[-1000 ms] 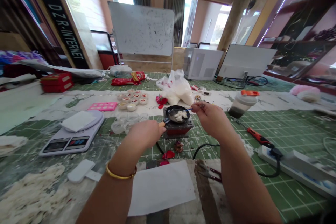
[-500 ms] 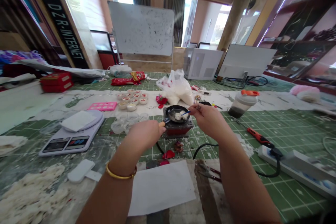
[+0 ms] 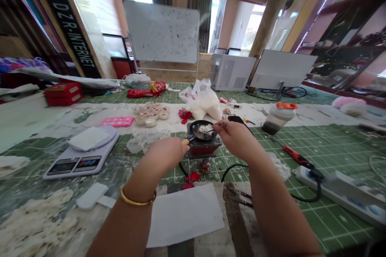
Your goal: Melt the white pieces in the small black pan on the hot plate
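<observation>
A small black frying pan (image 3: 196, 127) rests on a compact hot plate (image 3: 206, 149) with a dark red front. Closed round the pan's wooden handle (image 3: 185, 142) is my left hand (image 3: 167, 152), a gold bangle on its wrist. White lumps (image 3: 206, 129) lie in the pan. My right hand (image 3: 233, 136) pinches a thin blue stick (image 3: 209, 131), its tip down among the lumps; what kind of tool it is, I cannot make out. Just behind the pan stands a plastic bag of white material (image 3: 205, 104).
Filled small cups (image 3: 150, 122) and clear cups (image 3: 141, 143) stand left of the pan. A kitchen scale (image 3: 81, 154) sits farther left. White paper (image 3: 187, 217) and scissors (image 3: 241, 198) lie in front. To the right are a shaker bottle (image 3: 277, 118), a screwdriver (image 3: 297, 157) and a power strip (image 3: 340, 192).
My right hand has shifted slightly left with the blue stick, and the white lumps have moved a little in the pan. My left hand keeps its hold on the handle.
</observation>
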A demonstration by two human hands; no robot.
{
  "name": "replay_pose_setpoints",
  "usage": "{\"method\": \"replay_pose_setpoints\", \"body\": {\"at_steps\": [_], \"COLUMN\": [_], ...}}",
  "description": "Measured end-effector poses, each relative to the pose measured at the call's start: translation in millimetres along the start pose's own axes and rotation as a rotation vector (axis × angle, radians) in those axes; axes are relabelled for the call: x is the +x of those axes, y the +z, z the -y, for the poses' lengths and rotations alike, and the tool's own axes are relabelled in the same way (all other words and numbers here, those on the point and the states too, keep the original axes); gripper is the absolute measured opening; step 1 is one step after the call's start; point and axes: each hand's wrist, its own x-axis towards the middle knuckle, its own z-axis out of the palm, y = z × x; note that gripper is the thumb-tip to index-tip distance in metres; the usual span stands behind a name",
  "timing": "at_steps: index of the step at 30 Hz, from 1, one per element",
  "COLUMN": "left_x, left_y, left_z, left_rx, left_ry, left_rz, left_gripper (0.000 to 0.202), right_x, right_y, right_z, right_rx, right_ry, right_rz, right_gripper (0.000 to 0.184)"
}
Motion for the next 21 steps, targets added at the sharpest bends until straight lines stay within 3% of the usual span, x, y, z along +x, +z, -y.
{"method": "replay_pose_setpoints", "body": {"at_steps": [6,10,17,21], "left_x": [0.6,-0.2,1.6,0.8], "left_y": [-0.1,-1.6,1.7,0.6], "left_z": [-0.3,-1.3,0.3,-0.9], "left_rx": [-0.020,-0.023,-0.035,-0.034], "left_ry": [-0.037,-0.065,-0.057,-0.098], "left_rz": [0.009,0.018,0.001,0.009], "left_gripper": [0.044,0.046,0.048,0.048], "right_x": [1.2,0.4,1.3,6.8], "right_y": [-1.2,-0.3,1.6,4.6], "right_z": [-2.6,-0.2,-1.1,-7.2], "right_rx": [-0.084,-0.045,-0.049,-0.094], "right_ry": [0.089,0.029,0.006,0.086], "right_rz": [-0.097,-0.011,0.008,-0.090], "right_gripper": [0.031,0.033,0.034,0.033]}}
